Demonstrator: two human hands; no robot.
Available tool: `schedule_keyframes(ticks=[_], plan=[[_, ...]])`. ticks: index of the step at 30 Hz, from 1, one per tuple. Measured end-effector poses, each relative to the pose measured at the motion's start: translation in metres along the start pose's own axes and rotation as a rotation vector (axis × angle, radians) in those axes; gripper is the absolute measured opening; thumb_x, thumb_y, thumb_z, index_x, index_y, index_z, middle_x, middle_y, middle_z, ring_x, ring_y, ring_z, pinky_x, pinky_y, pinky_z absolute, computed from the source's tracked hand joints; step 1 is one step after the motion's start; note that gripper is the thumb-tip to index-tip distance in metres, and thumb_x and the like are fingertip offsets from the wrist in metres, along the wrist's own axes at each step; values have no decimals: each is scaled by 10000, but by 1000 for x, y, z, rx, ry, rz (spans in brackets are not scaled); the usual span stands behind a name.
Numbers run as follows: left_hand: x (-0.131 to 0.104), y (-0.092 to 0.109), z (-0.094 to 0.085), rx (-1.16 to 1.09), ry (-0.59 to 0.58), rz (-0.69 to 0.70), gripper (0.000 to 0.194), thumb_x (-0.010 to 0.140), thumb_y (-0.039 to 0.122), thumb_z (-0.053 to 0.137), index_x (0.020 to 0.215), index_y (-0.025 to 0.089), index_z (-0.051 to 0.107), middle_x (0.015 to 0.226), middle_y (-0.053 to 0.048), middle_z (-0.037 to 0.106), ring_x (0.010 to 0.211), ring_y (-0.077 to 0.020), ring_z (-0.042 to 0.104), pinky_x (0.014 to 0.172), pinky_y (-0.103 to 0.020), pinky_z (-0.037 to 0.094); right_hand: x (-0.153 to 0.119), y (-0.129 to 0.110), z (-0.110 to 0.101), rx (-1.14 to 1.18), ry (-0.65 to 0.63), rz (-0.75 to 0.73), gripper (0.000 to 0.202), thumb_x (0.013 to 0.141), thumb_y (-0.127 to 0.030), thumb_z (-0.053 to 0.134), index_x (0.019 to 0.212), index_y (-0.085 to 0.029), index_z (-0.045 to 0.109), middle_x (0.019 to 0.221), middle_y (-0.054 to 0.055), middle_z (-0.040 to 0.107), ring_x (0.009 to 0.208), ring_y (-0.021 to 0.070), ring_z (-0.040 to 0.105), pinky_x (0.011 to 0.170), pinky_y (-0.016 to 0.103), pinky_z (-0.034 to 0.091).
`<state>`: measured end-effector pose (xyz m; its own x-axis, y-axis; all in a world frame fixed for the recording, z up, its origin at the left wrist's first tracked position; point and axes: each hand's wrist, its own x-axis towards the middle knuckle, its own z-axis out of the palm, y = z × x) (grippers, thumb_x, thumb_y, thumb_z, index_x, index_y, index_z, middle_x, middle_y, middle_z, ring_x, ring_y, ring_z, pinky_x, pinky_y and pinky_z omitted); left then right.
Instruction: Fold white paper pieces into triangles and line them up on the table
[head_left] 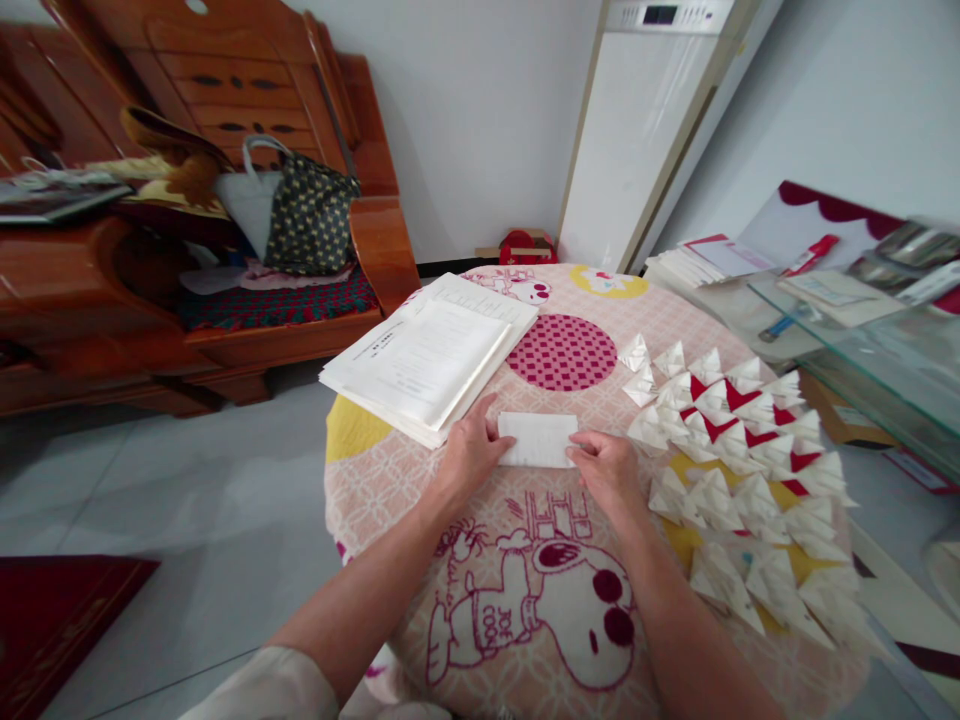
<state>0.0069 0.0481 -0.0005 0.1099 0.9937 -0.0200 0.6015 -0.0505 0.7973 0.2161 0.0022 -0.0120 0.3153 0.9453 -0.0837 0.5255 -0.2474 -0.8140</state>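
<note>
A small folded sheet of white paper lies between my hands over the patterned tablecloth. My left hand pinches its left edge, thumb on top. At its right edge, my right hand grips the paper between thumb and fingers. Beyond my left hand rests a stack of printed sheets. Several folded white paper pieces stand in rows on the right side of the round table.
A wooden bench with a dark patterned bag stands at the back left. Right of the table, a glass shelf holds papers and a red marker. A white cabinet-like unit stands behind.
</note>
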Motion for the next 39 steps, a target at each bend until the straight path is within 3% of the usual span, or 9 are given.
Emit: schedule_keyframes(ticks=[23,30,32,34,37,39], plan=[[4,1,0,32,6,-22,669,770,206,725,1405,172,518,661,54,612,638,-145,583,656,-259,427,0,0,3,-18,28,12,351,719,-347,616,956,-159,793,709,55,729,682,222,686,578,290,514],[5,0,2,107,-5,-5,639,796,214,712,1404,163,525,695,30,635,690,-162,616,725,-280,464,0,-2,2,-33,21,23,351,723,-329,619,973,-154,793,712,62,733,705,229,696,584,289,514],[3,0,2,165,-4,36,625,820,207,689,1416,161,508,776,-1,670,768,-180,642,787,-302,487,0,-2,1,-29,24,15,328,724,-324,621,956,-170,794,696,51,731,706,228,699,581,286,509],[1,0,4,239,24,119,660,824,166,671,1451,171,464,983,-60,700,929,-212,655,880,-340,502,1,-3,2,-22,27,10,311,724,-320,624,941,-176,794,685,46,730,699,229,701,578,286,507],[2,1,7,300,68,340,708,794,50,621,1464,201,448,1351,-121,584,1235,-265,551,1054,-428,459,1,-4,2,-21,22,15,311,726,-308,627,946,-165,793,699,57,738,688,228,702,577,287,506],[4,0,10,268,-5,473,652,799,-11,544,1409,216,518,1405,-107,557,1294,-253,518,1103,-447,440,0,-5,3,-34,23,12,311,733,-299,625,957,-166,793,723,63,747,682,223,701,577,283,503]])
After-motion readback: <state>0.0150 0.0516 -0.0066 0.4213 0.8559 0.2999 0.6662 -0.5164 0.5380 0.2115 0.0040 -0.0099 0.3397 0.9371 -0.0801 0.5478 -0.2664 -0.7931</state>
